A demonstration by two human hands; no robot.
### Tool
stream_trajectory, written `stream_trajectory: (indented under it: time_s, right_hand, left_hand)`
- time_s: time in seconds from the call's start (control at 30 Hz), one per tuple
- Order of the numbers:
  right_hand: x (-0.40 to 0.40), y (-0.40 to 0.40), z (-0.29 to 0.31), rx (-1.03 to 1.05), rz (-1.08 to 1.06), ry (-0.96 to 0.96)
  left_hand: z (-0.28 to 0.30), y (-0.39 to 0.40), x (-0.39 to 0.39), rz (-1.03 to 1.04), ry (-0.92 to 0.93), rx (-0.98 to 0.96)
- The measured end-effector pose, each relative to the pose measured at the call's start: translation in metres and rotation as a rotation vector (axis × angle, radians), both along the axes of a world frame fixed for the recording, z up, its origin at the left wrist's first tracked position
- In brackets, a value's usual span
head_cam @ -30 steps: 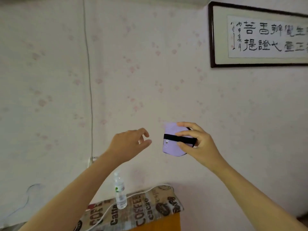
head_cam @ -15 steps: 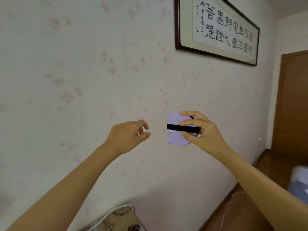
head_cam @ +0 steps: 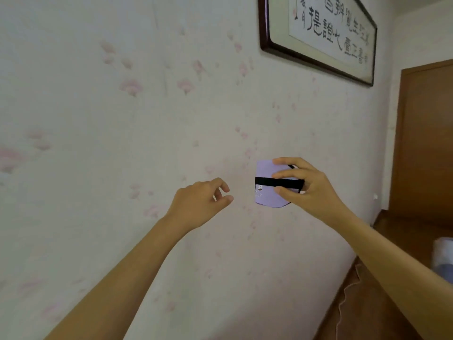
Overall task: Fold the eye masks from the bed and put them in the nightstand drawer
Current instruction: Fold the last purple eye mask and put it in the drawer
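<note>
I judge one eye mask is folded in my gripping right hand, my left hand loosely curled and empty, the drawer step not done.

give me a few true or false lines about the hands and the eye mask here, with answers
1. The right hand grips the folded purple eye mask. True.
2. The left hand also holds the mask. False: it holds nothing and is apart from it.
3. A black strap crosses the mask. True.
4. The mask lies in a drawer. False: it is held up in front of the wall.
5. A framed calligraphy hangs on the wall. True.
</note>
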State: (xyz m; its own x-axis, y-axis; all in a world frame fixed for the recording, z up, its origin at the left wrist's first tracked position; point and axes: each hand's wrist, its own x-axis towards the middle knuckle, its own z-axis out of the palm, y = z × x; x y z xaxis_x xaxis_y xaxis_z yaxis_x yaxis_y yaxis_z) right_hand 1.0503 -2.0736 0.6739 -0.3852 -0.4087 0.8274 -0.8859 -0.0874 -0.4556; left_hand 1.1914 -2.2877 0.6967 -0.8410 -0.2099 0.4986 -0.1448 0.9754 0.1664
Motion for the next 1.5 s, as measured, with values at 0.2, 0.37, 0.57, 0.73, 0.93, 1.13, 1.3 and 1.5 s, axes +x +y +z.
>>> stream_trajectory:
  time_s: [0.2,0.37,0.57,0.73,0.93,1.13,1.3,1.5]
  right_hand:
    - [-0.058,0.027,-0.003,0.046,-0.186,0.047]
    - [-0.121,0.065,-0.008,0.08,-0.305,0.019]
    - [-0.234,0.124,-0.011,0.067,-0.364,0.032]
    - [-0.327,0.175,-0.01,0.07,-0.424,0.014]
    - [-0.429,0.228,-0.013,0.09,-0.459,-0.015]
    - [-0.553,0.265,-0.012,0.106,-0.505,-0.029]
    - [-0.674,0.283,-0.019,0.124,-0.568,-0.062]
    - [-0.788,0.327,-0.012,0.187,-0.657,-0.053]
  left_hand:
    - [-0.005,0.01,-0.091,-0.185,0.017,0.087]
    - [-0.01,0.046,-0.184,-0.349,0.119,0.276]
    - [-0.014,0.103,-0.32,-0.455,0.148,0.366]
    - [-0.01,0.146,-0.434,-0.5,0.112,0.352]
    - [-0.014,0.187,-0.561,-0.547,0.025,0.234]
    - [-0.011,0.211,-0.704,-0.555,-0.034,0.013]
    - [-0.008,0.229,-0.835,-0.601,-0.003,0.011]
    - [0.002,0.289,-0.983,-0.71,0.027,0.068]
